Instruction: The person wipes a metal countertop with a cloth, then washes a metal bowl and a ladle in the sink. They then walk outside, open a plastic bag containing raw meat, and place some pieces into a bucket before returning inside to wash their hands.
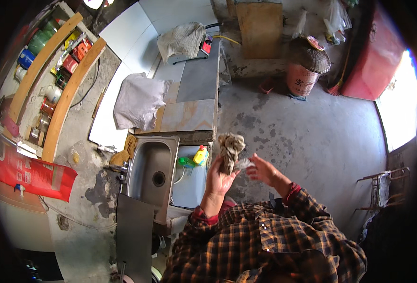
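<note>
My left hand [219, 180] holds a crumpled, dirty beige cloth [231, 146], which sticks up above the fingers. Between the two hands is a small clear object [243, 164], glass or plastic; its exact kind is too blurred to make out. My right hand [266, 172] is beside it with fingers partly spread, and whether they grip it I cannot tell. To the left of my hands, a stainless steel sink [146, 159] is set into the counter. A yellow bottle with a red cap [201, 155] and a green bottle [186, 162] lie beside the basin.
A white cloth [141, 100] covers something on the tiled counter [189, 115]. Farther back, another cloth [180, 39] drapes over a gas stove [205, 46]. Jars fill wall shelves [70, 95] at left. A pink bucket [300, 81] and a metal-framed stool [383, 189] stand on the floor.
</note>
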`<state>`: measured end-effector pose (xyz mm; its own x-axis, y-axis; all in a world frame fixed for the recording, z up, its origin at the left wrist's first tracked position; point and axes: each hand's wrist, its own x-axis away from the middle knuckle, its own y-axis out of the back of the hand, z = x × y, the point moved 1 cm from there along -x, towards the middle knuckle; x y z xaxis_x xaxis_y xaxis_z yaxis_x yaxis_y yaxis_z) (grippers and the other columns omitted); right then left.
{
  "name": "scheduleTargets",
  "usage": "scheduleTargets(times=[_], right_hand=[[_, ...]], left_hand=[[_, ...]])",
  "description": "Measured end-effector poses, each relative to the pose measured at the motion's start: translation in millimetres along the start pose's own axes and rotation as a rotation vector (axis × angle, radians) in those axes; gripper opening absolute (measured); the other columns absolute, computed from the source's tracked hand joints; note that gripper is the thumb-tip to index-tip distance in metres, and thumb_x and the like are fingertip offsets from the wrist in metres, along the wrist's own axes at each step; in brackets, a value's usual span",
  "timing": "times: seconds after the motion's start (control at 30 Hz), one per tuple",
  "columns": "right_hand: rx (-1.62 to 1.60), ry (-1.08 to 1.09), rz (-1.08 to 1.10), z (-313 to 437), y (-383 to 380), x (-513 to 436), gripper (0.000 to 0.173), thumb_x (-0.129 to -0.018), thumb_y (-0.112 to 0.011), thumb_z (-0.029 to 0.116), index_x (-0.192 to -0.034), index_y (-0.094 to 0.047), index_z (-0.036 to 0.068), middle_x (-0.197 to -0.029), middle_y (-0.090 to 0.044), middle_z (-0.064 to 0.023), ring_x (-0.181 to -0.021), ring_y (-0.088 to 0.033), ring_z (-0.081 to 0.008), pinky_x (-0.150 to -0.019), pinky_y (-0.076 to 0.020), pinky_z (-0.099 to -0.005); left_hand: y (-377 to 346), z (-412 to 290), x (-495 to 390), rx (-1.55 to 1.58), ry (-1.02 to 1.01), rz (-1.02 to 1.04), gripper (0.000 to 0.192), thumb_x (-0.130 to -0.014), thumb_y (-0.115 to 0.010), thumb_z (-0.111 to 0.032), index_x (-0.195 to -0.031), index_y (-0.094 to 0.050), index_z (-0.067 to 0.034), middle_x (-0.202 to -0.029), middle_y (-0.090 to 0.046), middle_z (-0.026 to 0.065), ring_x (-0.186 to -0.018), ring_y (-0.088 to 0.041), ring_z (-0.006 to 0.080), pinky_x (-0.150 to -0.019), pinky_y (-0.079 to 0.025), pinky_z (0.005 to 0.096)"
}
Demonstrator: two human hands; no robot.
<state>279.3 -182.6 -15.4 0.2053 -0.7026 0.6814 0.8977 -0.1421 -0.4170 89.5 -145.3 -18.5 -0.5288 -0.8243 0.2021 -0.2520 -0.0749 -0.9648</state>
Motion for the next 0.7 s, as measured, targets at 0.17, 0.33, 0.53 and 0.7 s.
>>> scheduleTargets(times=[0.17,0.33,0.53,0.7], right_hand=[[-0.525,0.239,0.464,40.0,-17.5,-26.6,0.069,-0.091,-0.044,0.059,-0.138,-0.041,0.008,-0.124,-0.056,-0.0155,-0.110,-0.055,-0.0278,-0.091,-0.0450,-0.0415],[-0.087,0.566,0.152,138.9,-69.4,-88.6,0.060,-0.099,-0.034,0.050,-0.137,-0.040,0.004,-0.128,-0.052,-0.0145,-0.113,-0.053,-0.0241,-0.099,-0.0415,-0.0357],[0.687,0.833,0.078,144.6,-165.7,-180.8,0.039,-0.100,-0.044,0.036,-0.120,-0.055,0.005,-0.110,-0.060,-0.0150,-0.104,-0.057,-0.0252,-0.091,-0.0435,-0.0337],[1.121,0.709,0.359,147.2,-216.8,-249.4,0.039,-0.100,-0.042,0.038,-0.117,-0.054,0.004,-0.110,-0.059,-0.0186,-0.104,-0.058,-0.0324,-0.089,-0.0445,-0.0375]], left_hand=[[-25.8,9.5,-66.1,-0.070,0.017,0.114,0.030,-0.095,-0.047,-0.030,-0.115,-0.060,-0.011,-0.106,-0.066,0.0051,-0.096,-0.062,0.0191,-0.081,-0.050,0.0380],[-17.0,-20.2,-104.5,-0.219,-0.036,-0.127,0.033,-0.094,-0.051,-0.023,-0.126,-0.051,-0.016,-0.119,-0.057,0.0033,-0.106,-0.056,0.0166,-0.086,-0.048,0.0387],[0.4,-101.8,-110.3,-0.189,-0.189,-0.113,0.037,-0.098,-0.044,-0.029,-0.133,-0.042,-0.017,-0.119,-0.056,0.0029,-0.105,-0.055,0.0145,-0.085,-0.046,0.0343],[25.5,-154.2,-101.7,-0.201,-0.323,-0.208,0.033,-0.095,-0.052,-0.022,-0.126,-0.046,-0.014,-0.096,-0.057,-0.0003,-0.079,-0.056,0.0115,-0.070,-0.045,0.0276]])
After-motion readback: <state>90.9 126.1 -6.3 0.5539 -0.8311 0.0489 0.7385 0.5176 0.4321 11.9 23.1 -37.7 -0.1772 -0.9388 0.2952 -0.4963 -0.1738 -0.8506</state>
